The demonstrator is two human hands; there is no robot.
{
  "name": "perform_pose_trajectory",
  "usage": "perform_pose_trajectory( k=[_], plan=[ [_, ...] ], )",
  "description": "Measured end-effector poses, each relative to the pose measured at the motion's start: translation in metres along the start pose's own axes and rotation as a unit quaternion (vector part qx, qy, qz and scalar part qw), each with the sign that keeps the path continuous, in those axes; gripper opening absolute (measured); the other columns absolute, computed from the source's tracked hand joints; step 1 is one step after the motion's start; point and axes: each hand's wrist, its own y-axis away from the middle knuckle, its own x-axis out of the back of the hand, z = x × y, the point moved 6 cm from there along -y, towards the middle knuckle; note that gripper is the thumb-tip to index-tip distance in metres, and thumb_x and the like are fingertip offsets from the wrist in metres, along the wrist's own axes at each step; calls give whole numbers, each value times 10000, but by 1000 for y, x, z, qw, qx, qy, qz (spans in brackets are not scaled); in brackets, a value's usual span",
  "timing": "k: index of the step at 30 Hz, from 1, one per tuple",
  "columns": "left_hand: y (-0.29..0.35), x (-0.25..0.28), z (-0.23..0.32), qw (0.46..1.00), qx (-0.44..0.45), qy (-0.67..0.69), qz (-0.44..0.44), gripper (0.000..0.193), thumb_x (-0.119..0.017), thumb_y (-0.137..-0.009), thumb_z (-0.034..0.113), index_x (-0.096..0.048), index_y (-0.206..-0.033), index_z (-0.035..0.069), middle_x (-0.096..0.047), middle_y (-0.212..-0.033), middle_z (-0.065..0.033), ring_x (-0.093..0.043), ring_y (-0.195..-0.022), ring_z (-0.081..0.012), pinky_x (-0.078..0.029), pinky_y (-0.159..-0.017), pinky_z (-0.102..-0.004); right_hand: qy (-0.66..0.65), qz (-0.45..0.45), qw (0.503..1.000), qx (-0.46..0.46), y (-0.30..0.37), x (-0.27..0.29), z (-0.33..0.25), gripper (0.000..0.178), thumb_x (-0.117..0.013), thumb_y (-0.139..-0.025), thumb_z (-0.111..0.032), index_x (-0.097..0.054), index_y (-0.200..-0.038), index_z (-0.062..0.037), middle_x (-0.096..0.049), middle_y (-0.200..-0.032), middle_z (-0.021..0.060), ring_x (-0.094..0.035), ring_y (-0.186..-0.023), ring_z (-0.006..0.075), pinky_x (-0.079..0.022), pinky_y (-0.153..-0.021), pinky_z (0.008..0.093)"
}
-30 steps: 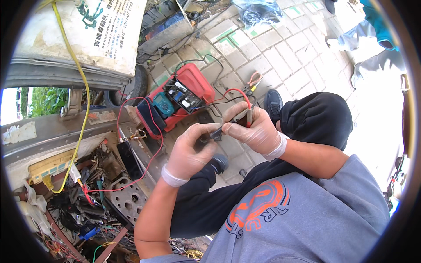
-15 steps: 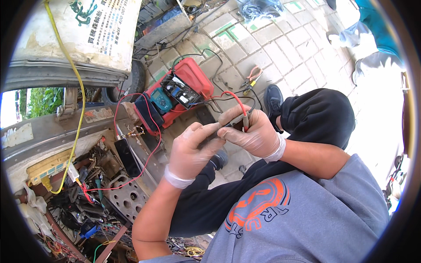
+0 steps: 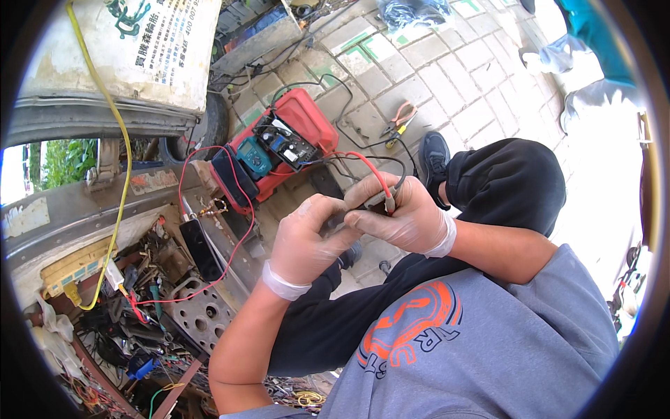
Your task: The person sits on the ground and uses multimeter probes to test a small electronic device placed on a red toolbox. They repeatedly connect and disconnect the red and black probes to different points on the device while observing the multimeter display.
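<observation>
Both my hands, in thin translucent gloves, meet in front of my lap over a small dark connector point(image 3: 377, 206). My right hand point(image 3: 413, 222) grips it between thumb and fingers. A red lead point(image 3: 373, 169) and a black lead run from beside the right fingers toward an open red case point(image 3: 310, 120). My left hand point(image 3: 300, 241) is closed in a pinch at the connector's left side; its fingertips partly hide what they hold. In the red case lie an exposed circuit board point(image 3: 289, 146) and a teal multimeter point(image 3: 254, 156).
Pliers point(image 3: 401, 122) lie on the paving beyond my shoe. At left, a phone point(image 3: 201, 248) rests beside a perforated metal plate point(image 3: 202, 318) and a bin of jumbled tools and parts. A yellow cable point(image 3: 115, 112) hangs at left. Another person's legs point(image 3: 600, 105) show at upper right.
The dark connector has shifted slightly and tilts differently, with less of it showing between my hands. The red and black leads have moved a little with my right hand.
</observation>
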Motion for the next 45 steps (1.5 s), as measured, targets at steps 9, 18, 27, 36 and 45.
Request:
perform_pose_trajectory(
  k=[9, 18, 27, 36, 45],
  plan=[
    [1, 0, -3, 996, 19, 26, -80, 243, -777, -838, 85, -651, -1040, 36, -558, -911, -111, -593, -801, -274, -492, -731, -363, 34, -14, 999, 7, -6, -1, -10, 173, -783, -894, -98, -668, -1011, -45, -694, -855, 31, -625, -772, 71, -539, -724, 261],
    [5, -7, -5, 989, 15, 43, -138, 279, -697, -887, 31, -585, -1142, 41, -538, -1008, -125, -577, -906, -307, -481, -802, -385, 25, -3, 999, -42, -6, -1, -6, 167, -776, -908, -154, -671, -993, -55, -582, -713, -19, -486, -649, 49, -451, -595, 255],
    [5, -8, -4, 987, 12, 71, -144, 249, -672, -898, 16, -575, -1127, 29, -528, -1018, -133, -572, -906, -309, -477, -814, -381, 48, -15, 995, -86, -5, 1, -9, 105, -760, -900, -31, -663, -939, -15, -670, -953, 26, -632, -801, 69, -532, -699, 249],
    [6, -10, -6, 982, 0, 82, -168, 261, -627, -913, -11, -545, -1157, 30, -499, -1051, -144, -555, -955, -319, -470, -854, -380, 69, -17, 995, -64, -6, 2, -9, 128, -767, -893, -28, -658, -960, -17, -664, -929, 13, -605, -783, 51, -517, -688, 243],
    [7, -13, -9, 981, -6, 89, -174, 255, -626, -916, -9, -541, -1154, 26, -502, -1044, -142, -554, -950, -322, -472, -854, -381, 83, -30, 995, -55, -6, 2, -8, 127, -754, -899, -21, -646, -965, -21, -659, -847, -12, -588, -738, 34, -502, -644, 229]
  ],
)
